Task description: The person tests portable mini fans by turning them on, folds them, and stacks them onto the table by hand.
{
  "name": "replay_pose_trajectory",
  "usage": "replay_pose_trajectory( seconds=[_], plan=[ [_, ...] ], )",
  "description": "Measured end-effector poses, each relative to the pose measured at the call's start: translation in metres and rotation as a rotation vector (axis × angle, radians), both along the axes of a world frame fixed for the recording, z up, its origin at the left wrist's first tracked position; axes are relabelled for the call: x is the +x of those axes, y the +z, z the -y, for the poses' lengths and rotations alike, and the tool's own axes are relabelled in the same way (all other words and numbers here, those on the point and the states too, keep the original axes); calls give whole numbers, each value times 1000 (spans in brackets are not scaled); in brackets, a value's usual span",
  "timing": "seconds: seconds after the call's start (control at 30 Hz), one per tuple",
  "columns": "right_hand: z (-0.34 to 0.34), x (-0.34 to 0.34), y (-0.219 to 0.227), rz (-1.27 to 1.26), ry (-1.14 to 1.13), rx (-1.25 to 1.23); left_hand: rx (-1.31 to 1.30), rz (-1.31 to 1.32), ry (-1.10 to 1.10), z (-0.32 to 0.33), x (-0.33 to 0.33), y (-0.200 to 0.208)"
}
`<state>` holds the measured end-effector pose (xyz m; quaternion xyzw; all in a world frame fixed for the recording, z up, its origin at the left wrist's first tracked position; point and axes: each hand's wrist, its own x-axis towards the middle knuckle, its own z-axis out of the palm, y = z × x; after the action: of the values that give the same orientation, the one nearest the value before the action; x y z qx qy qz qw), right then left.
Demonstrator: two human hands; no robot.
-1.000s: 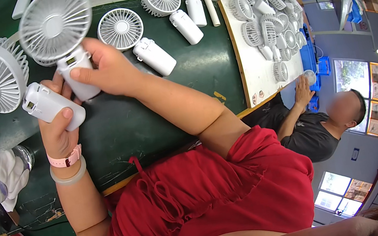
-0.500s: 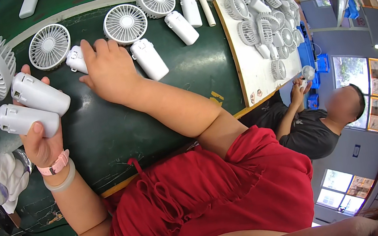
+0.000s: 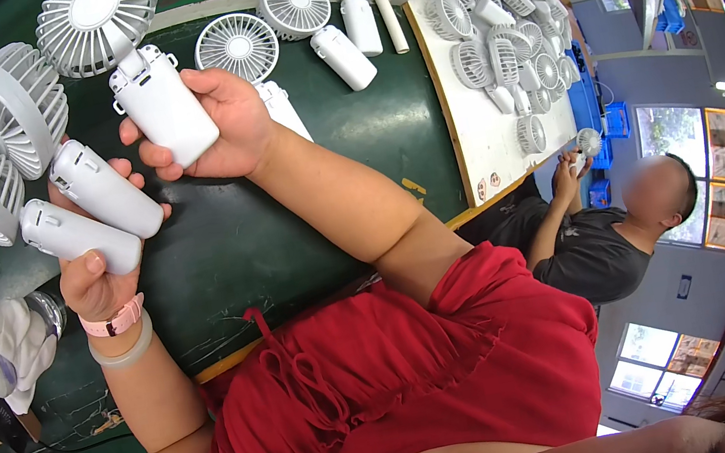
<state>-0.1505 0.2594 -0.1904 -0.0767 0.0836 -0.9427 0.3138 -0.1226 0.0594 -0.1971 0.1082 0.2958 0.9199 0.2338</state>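
Observation:
My left hand (image 3: 97,288) is closed round the handles of two white handheld fans, an upper one (image 3: 111,188) and a lower one (image 3: 81,237). Their round slatted heads point up and to the left. My right hand (image 3: 236,123) grips the handle of a third handheld fan (image 3: 165,111), raised over the table beside the left-hand pair. Its head is at the upper edge of the view. Just beyond my right hand lies another white fan (image 3: 237,50), its handle partly hidden by that hand.
Several more fans (image 3: 295,7) lie on the dark green table (image 3: 284,221) at the back. To the right, a white board (image 3: 485,142) bears a heap of fans. A crumpled white cloth (image 3: 10,347) is at the left. A co-worker (image 3: 592,234) holds a fan (image 3: 588,141).
My right hand has picked a fan up off the table and turned its handle toward me. My left hand, with its two fans, has shifted slightly right and down.

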Motion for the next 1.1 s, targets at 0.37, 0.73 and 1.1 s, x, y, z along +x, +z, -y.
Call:
replay_pose_trajectory(
  seconds=[0.37, 0.73, 1.1],
  plan=[
    [6, 2, -6, -275, -361, 466, 52, -62, -53, -4, -1, 2],
    [13, 7, 5, -279, -517, 790, -204, -97, 60, -10, 3, 8],
    [12, 4, -2, -301, -578, 824, -250, -101, 117, -13, 3, 8]
  ],
)
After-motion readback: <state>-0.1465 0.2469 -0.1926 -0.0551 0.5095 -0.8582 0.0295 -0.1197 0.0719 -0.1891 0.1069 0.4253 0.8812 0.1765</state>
